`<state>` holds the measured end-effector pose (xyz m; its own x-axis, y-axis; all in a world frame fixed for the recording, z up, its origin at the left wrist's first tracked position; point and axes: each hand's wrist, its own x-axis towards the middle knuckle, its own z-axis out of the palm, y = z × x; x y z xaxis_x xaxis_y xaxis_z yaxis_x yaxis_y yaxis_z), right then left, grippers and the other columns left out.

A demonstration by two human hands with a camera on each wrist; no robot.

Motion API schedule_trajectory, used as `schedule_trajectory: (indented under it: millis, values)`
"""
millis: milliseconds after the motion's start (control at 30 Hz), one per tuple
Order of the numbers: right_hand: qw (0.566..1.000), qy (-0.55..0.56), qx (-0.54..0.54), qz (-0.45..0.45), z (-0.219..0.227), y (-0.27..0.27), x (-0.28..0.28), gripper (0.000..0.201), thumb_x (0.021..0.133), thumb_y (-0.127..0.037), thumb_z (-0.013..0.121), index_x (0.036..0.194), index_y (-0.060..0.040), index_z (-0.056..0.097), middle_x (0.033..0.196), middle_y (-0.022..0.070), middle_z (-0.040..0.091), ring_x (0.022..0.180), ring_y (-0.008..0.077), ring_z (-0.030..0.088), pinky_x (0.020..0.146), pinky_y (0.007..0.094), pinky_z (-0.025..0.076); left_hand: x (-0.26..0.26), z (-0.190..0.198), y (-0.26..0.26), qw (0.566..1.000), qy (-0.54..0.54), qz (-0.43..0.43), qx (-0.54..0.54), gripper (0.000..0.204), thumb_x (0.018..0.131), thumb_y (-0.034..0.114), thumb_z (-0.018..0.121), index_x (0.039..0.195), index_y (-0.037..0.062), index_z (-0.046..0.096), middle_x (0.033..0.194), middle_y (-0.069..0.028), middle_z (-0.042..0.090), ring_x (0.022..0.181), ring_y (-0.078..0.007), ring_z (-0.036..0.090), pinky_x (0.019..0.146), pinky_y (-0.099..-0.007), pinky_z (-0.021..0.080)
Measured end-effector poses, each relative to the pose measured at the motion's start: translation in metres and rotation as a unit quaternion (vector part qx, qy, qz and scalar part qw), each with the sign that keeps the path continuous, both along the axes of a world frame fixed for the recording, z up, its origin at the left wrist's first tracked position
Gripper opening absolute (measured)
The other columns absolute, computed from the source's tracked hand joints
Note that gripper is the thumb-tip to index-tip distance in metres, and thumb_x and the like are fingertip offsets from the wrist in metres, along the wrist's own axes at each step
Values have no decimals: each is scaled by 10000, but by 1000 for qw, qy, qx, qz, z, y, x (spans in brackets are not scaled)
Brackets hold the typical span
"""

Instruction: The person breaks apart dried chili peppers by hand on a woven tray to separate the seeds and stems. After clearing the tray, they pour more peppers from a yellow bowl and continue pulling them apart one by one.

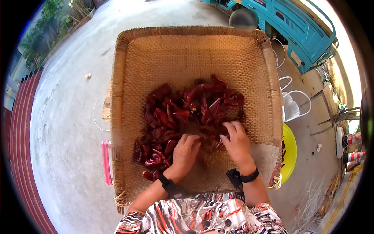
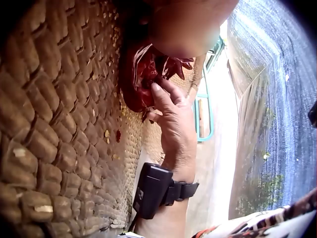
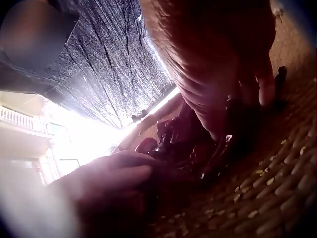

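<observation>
Dark red dried chili peppers [image 1: 202, 101] lie heaped in the middle and left of a shallow woven basket [image 1: 194, 46]. My left hand [image 1: 186, 154] is at the near edge of the heap, fingers bent loosely and tips pointing inward over a blurred patch. My right hand [image 1: 237, 144] faces it from the right, thumb and fingers apart at the peppers. In the left wrist view, the right thumb and fingertips touch a glossy chili [image 2: 136, 82]. The right wrist view is dark and blurred, with the left hand [image 3: 119, 183] beside the peppers.
Pale seeds and flakes [image 3: 262, 173] dot the weave. A yellow basin [image 1: 288, 154] stands right of the basket, below white wire handles [image 1: 304, 103]. A pink-edged object [image 1: 106, 162] is at the left. A teal cargo vehicle [image 1: 300, 31] is parked back right; red steps [image 1: 23, 128] lie far left.
</observation>
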<state>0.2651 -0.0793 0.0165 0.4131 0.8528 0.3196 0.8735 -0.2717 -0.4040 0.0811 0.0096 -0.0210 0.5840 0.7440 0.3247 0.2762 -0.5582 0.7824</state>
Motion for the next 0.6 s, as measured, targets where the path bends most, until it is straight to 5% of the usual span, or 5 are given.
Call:
schedule_trajectory:
  millis: [100,300,333,433,600]
  values:
    - [975,198,-72,65,-5,-12,-13,325,815,-81,736,1122,-69,630,1086,113,605,858,279,665,749,337,545,-3,4,0,998,-42,-1,-44,271,847,-17,684,1101,23,599,972,-137,600,867,-292,637,742,-328,515]
    - [955,297,9,7,8,-27,-24,242,857,-123,714,1076,-64,630,1011,119,662,811,281,657,730,357,524,-6,14,-4,984,-109,26,-137,273,849,-27,703,1094,36,600,976,-124,662,857,-245,682,734,-324,529]
    - [947,320,23,-11,13,-27,-25,240,864,-128,714,1079,-60,633,1001,120,667,814,277,657,731,352,522,-6,4,-1,989,-126,14,-73,296,873,-15,696,1139,43,580,951,-93,668,754,-182,665,672,-286,524]
    - [959,269,89,-18,15,-28,-25,244,877,-141,711,1090,-49,637,994,123,656,822,271,649,740,345,520,-10,14,-10,966,-133,60,-212,331,904,-2,673,1203,43,539,921,-63,652,665,-108,610,578,-237,482]
    - [990,140,18,15,7,-42,-21,256,839,-139,725,1079,-85,655,1018,107,652,919,295,631,793,378,520,-12,12,-11,941,-258,45,-217,381,984,5,551,1338,66,423,1003,-57,575,575,-57,491,506,-200,417]
